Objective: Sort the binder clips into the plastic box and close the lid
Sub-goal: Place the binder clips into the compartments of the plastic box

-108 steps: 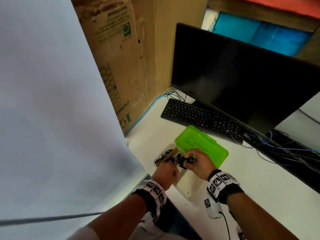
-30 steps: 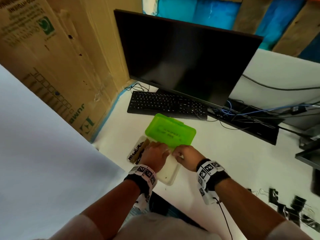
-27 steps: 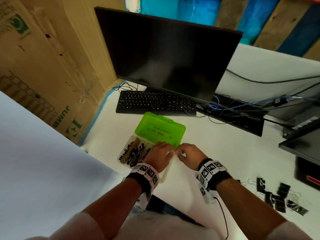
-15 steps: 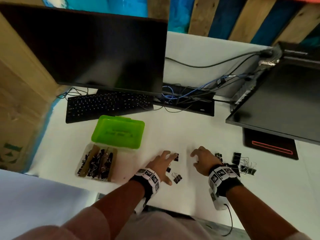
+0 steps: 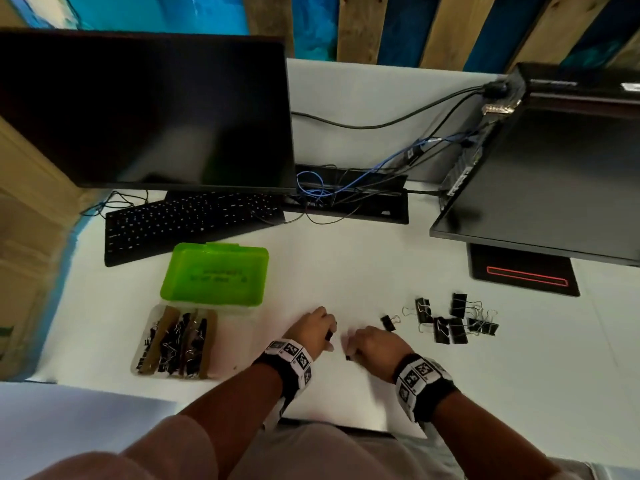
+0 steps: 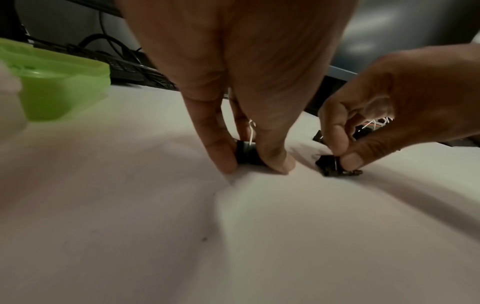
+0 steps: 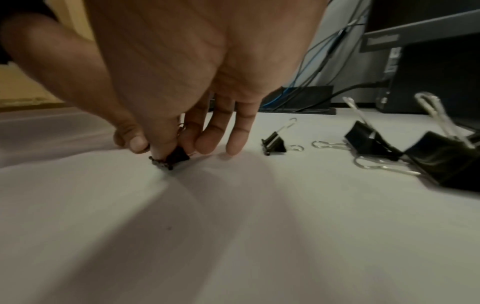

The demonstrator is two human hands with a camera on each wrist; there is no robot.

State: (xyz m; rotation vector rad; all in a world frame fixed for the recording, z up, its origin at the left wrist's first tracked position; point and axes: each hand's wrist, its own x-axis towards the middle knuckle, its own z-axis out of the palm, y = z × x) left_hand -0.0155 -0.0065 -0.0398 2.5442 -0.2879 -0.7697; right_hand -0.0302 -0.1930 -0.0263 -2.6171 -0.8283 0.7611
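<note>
The clear plastic box [image 5: 228, 344] lies at the left of the white desk, its green lid [image 5: 214, 275] swung open behind it. Several black binder clips [image 5: 173, 348] sit inside, between brown dividers. My left hand [image 5: 317, 332] pinches a small black binder clip [image 6: 246, 153] between thumb and finger on the desk surface. Just to its right, my right hand [image 5: 369, 342] pinches another small black clip [image 7: 178, 156] against the desk. A pile of loose black clips [image 5: 450, 320] lies further right, with one small clip [image 5: 388, 322] apart from it.
A black keyboard [image 5: 180, 223] and a dark monitor [image 5: 145, 109] stand behind the box. Cables [image 5: 363, 181] and a black cable tray run along the back. A second monitor [image 5: 554, 174] stands at the right on its base [image 5: 523, 275].
The view has swung right from the box to the loose clips. Both hands left the box, moved right over the desk, and each now pinches a small clip.
</note>
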